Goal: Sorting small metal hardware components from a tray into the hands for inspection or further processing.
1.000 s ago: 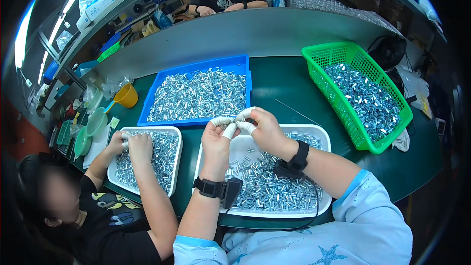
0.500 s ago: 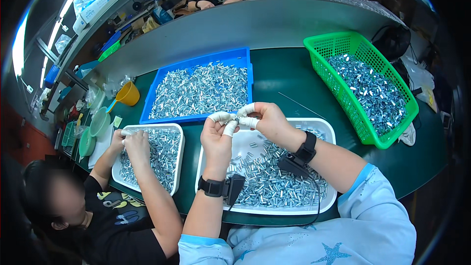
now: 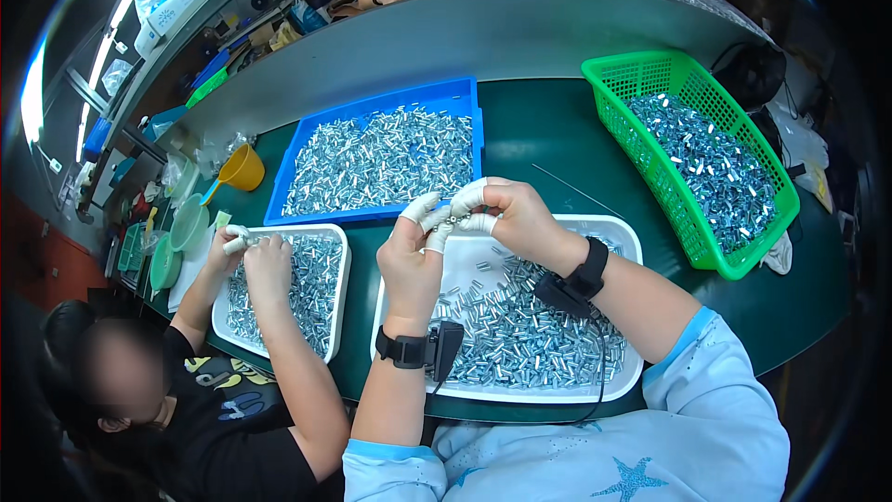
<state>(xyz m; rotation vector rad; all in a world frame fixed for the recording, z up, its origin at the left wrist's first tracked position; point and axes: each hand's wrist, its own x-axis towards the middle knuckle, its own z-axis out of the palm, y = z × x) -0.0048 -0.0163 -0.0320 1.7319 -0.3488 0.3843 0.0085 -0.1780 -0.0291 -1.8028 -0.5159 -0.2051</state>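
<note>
My left hand and my right hand meet over the far side of a white tray. White covers wrap several fingertips on both. Pinched between those fingertips are small metal cylinders, their round ends showing; the fingers hide most of them, so how they are split between the hands is unclear. Both hands are closed. Below lie many loose shiny cylinders of the same sort, heaped toward the tray's near and right side.
Beyond the white tray stands a blue tray of cylinders, and a green basket of metal pieces is at right. A thin rod lies between them. At left, a co-worker's hands work over another white tray, near a yellow scoop.
The view has shifted slightly. My fingertips have turned a little around the pinched cylinders, which stay between both hands. The co-worker's hands at left have moved slightly apart.
</note>
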